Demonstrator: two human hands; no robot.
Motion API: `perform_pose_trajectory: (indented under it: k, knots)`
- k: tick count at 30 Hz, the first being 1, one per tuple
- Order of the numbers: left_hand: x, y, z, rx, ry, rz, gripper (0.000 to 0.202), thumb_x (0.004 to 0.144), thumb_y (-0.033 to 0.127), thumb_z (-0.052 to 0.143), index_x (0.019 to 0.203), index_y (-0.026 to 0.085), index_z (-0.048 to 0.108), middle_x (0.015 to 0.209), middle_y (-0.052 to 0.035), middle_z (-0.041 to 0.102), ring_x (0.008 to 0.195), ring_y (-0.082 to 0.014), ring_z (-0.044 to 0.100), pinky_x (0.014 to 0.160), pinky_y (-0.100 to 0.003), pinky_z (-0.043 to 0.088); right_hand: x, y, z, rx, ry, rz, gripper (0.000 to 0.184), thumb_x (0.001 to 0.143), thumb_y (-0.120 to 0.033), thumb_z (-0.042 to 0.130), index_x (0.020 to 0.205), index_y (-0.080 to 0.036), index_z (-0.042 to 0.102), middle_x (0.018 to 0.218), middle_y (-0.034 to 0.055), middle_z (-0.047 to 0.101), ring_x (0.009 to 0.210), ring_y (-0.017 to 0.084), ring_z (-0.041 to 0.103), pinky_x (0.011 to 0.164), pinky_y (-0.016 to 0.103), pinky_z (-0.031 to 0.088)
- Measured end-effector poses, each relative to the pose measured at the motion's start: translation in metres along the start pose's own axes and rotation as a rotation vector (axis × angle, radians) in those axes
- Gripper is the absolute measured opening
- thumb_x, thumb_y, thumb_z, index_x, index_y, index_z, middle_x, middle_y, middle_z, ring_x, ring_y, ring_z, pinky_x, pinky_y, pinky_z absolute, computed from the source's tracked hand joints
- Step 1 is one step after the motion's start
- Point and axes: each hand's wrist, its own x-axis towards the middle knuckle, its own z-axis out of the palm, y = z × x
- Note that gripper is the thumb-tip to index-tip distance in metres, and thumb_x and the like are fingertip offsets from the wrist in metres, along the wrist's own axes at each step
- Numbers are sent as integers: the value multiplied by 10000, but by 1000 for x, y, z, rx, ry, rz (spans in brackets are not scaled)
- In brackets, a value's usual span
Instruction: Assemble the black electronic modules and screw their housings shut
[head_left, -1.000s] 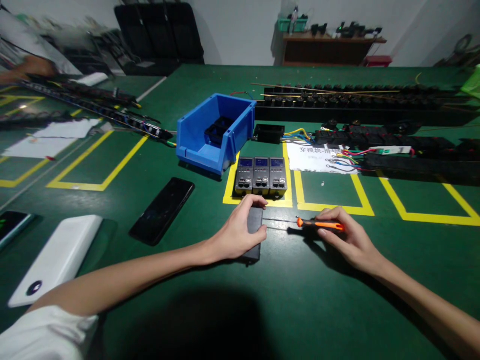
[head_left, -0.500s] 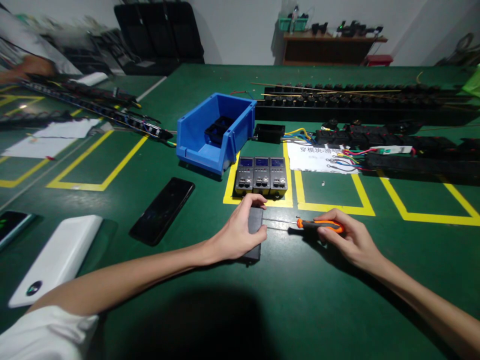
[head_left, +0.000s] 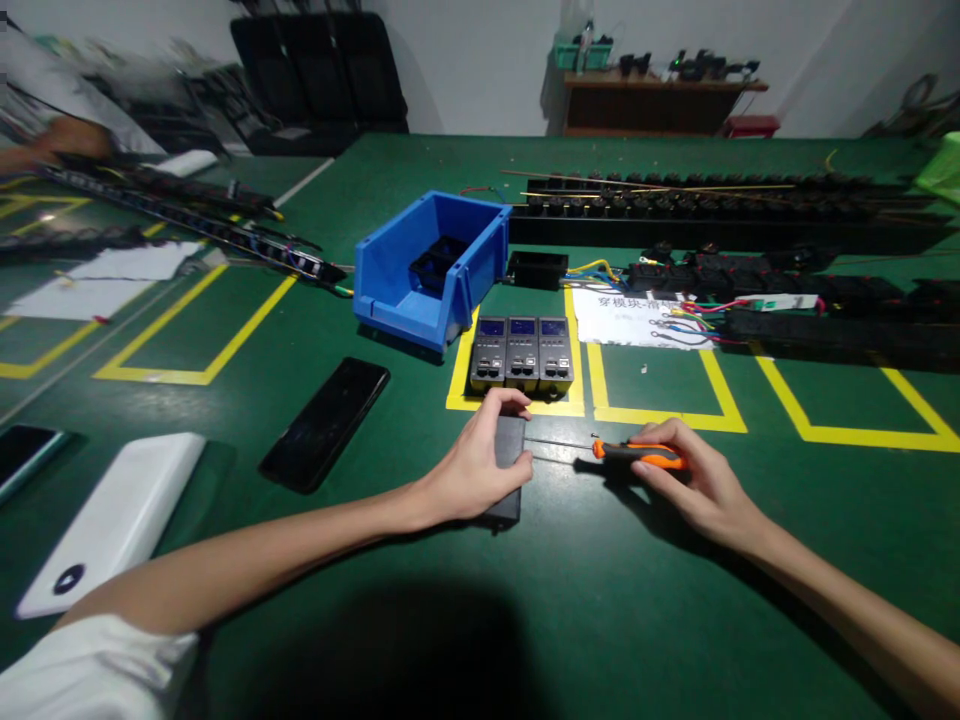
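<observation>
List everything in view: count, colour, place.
dark module: 1, black, front centre
screwdriver: 1, orange-black, right of dark module
screened modules: 3, grey, behind dark module
blue bin: 1, blue, centre, black parts inside
phones: 2, dark, left
white device: 1, white, left
wired box: 1, black, beside blue bin
wires: several, multicoloured, right
long strips: several, black, both sides
papers: several, white, both sides
worktop: count unclear, green, throughout
tape frames: several, yellow, on worktop
chairs: count unclear, black, back left
desk: 1, brown, back right
basket: 1, teal, on desk
co-worker's hand: 1, far left
left hand: 1, gripping dark module
right hand: 1, holding screwdriver
</observation>
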Motion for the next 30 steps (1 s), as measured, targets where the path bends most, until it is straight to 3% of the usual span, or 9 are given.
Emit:
perform_pose_trajectory:
  k: [17, 24, 27, 30]
  knots:
    - [1, 0, 0, 8, -2, 6, 471, 775, 119, 565, 1197, 205, 374, 1108, -59, 518, 1094, -195, 523, 1011, -366, 397, 4, -7, 1, 41, -71, 92, 212, 925, -379, 506, 849, -190, 566, 611, -28, 509, 508, 110, 456, 474, 228, 355]
    - [0, 0, 1, -8, 23, -4, 474, 766, 115, 571, 1187, 212, 376, 1096, -52, 519, 1079, -192, 530, 1007, -369, 398, 3, -7, 1, 2, 1, -25, 168, 869, -310, 592, 988, -218, 518, 896, 36, 590, 779, 179, 592, 666, 275, 484]
    - [0, 0, 1, -14, 26, -8, 490, 763, 113, 574, 1194, 213, 364, 1099, -50, 515, 1078, -186, 528, 1005, -360, 397, 1, -5, 1, -16, 21, -50, 136, 873, -300, 597, 965, -219, 537, 901, 41, 598, 799, 185, 600, 699, 285, 488]
    - [-1, 0, 1, -19, 26, -8, 505, 765, 116, 576, 1205, 215, 350, 1105, -53, 516, 1091, -187, 521, 1007, -362, 392, 0, -3, 1, -31, 24, -18, 132, 875, -318, 605, 945, -213, 563, 842, 31, 611, 728, 173, 597, 639, 267, 466]
